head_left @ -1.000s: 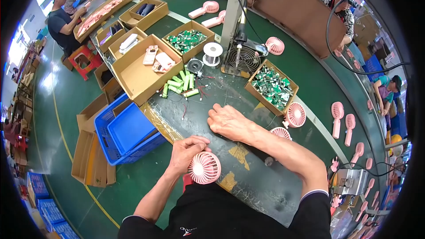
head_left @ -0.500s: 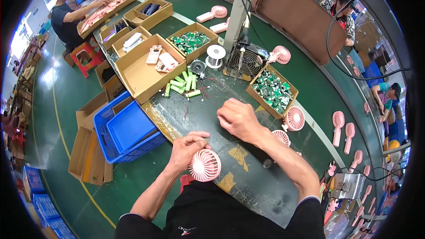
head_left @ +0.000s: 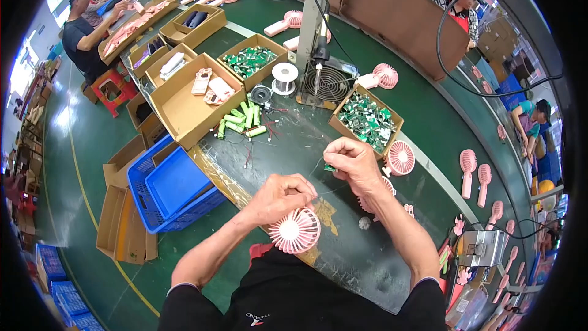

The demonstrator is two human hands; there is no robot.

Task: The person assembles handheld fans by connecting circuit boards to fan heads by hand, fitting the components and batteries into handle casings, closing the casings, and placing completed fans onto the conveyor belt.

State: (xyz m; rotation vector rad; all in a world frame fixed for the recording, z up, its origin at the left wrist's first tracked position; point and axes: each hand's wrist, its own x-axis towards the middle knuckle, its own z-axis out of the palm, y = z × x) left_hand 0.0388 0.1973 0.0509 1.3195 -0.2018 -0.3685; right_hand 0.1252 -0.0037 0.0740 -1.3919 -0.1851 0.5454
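My left hand (head_left: 277, 200) is closed over a round pink fan head (head_left: 295, 231), whose ribbed guard shows below the fingers, near the bench edge. Thumb and forefinger press together at its top; what lies between them is hidden. To the right, my right hand (head_left: 355, 162) pinches a small green circuit board (head_left: 329, 167) above the dark bench (head_left: 288, 162). A thin wire seems to run between the hands. Beyond the right hand stands a carton of green circuit boards (head_left: 369, 121). Pink fans (head_left: 401, 158) lie beside the right wrist, partly covered by it.
Green battery cells (head_left: 243, 117) lie beside a solder spool (head_left: 284, 78). A soldering iron (head_left: 318, 64) stands upright by a black fan grille (head_left: 331, 83). Open cartons (head_left: 184, 119) line the left side, above a blue basket (head_left: 144, 193). Co-workers sit at the far left and right.
My right hand has moved right and now shows a small circuit board in its pinch. My left hand and the fan head have shifted right. The view has turned slightly.
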